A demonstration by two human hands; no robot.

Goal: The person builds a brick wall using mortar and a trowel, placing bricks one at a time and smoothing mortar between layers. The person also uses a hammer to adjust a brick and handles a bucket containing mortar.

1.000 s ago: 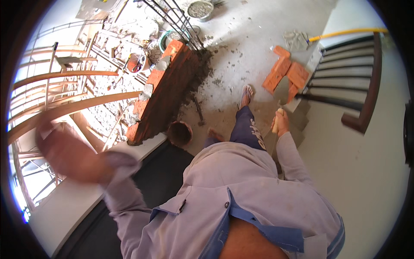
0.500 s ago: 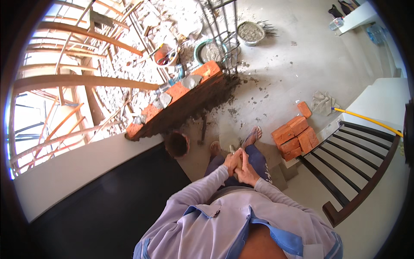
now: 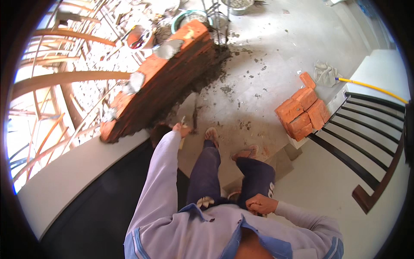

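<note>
My left hand [image 3: 183,129] reaches forward on a straight arm, closed around the handle of a trowel. Its grey blade [image 3: 188,106] points away from me, above the floor near the foot of a low brick wall [image 3: 166,86]. Patches of grey mortar [image 3: 169,49] sit on top of the wall. Beside my left hand, a dark bucket [image 3: 158,133] is partly hidden by the sleeve. My right hand [image 3: 262,204] is drawn back to my right thigh with its fingers curled in. Whatever it may hold is hidden.
Several loose bricks [image 3: 302,113] are stacked at right beside a dark railing [image 3: 358,142]. A crumpled cloth [image 3: 325,74] and a yellow pole [image 3: 371,87] lie behind them. Behind the wall stand a tub of mortar [image 3: 192,19] and a tool bucket [image 3: 140,38]. Mortar crumbs dot the floor.
My hands have come apart. The left has gone forward and left with the trowel, toward the wall; the right has drawn back to my thigh. My feet and the view have shifted.
</note>
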